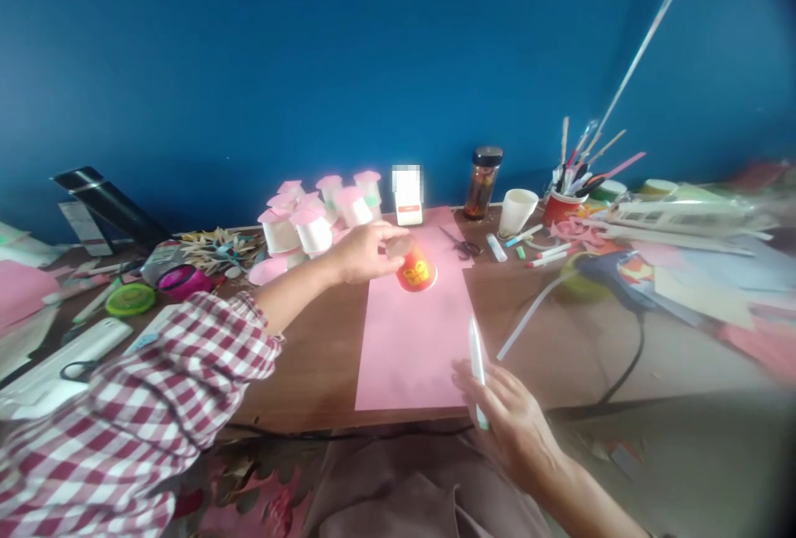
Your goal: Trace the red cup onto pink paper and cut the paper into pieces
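Note:
A red paper cup [420, 275] with yellow print stands upside down on the far part of a long pink sheet of paper [414, 351]. My left hand [368, 254] reaches across from the left, its fingers closed round the cup's narrow upper end. Nearer the table's front edge, my right hand [513, 418] grips a white marker [476, 347], tip pointing up and away, green at its lower end. This marker is held above the sheet's right edge, apart from the cup. Scissors [463, 246] lie beyond the cup, partly on pink paper.
Several white cups with pink paper tops [314, 227] stand back left. Behind are a phone [408, 198], a dark-lidded bottle [483, 181] and a white paper cup [518, 210]. A glue gun [622, 277] with its cord lies right, beside a red tool cup [565, 208].

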Action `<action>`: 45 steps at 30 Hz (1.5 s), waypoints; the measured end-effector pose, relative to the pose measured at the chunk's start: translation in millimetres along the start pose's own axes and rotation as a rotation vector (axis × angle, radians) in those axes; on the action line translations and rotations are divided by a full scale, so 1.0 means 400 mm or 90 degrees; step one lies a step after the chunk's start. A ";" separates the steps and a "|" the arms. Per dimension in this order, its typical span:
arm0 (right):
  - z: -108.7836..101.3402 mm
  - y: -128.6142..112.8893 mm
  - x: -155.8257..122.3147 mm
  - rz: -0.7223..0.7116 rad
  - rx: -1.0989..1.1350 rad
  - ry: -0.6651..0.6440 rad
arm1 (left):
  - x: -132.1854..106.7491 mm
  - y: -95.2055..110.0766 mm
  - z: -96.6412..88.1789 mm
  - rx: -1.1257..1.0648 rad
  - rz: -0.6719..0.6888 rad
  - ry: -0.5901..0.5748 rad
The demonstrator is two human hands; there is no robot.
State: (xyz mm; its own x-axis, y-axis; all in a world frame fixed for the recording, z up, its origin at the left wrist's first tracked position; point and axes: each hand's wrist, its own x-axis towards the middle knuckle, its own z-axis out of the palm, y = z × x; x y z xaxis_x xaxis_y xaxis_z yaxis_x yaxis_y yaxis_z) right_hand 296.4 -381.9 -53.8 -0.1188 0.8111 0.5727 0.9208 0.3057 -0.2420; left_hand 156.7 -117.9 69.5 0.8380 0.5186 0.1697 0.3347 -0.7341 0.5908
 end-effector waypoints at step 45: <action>-0.163 0.106 -0.048 0.104 0.040 0.038 | -0.041 -0.011 0.298 -0.117 -0.113 0.120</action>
State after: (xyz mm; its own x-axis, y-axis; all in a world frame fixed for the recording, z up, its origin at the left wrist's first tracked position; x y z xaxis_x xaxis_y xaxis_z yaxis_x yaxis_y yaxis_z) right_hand 361.8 -417.0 -24.0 0.0542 0.8215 0.5676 0.9011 0.2047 -0.3822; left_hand 192.6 -175.3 -29.9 0.6729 0.7163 0.1846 0.3703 -0.5422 0.7543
